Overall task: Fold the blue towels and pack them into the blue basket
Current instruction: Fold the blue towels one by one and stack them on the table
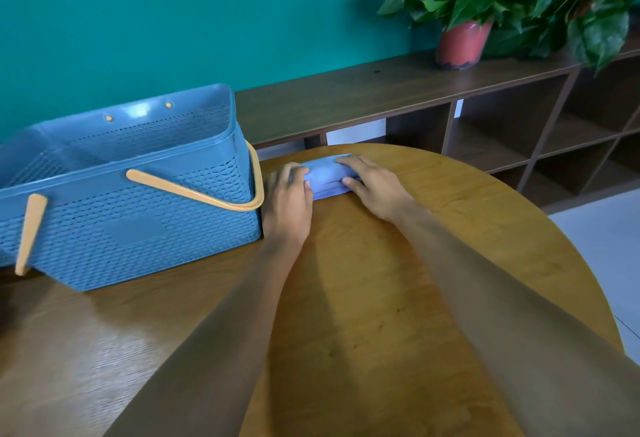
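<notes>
Hands gripped one folded blue towel (pixel 327 177) at the desk's (pixel 381 280) far edge, left hand (pixel 287 194) and right hand (pixel 370 187) curled round its ends. Folding looked finished; next came lifting it leftward into the single blue basket (pixel 131 194), just beside.

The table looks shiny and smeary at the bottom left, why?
Head view: light glares off the table there, and the wide lens and motion blur the arms and stretch the basket; the towel under the left hand and right hand stays fairly sharp.
</notes>
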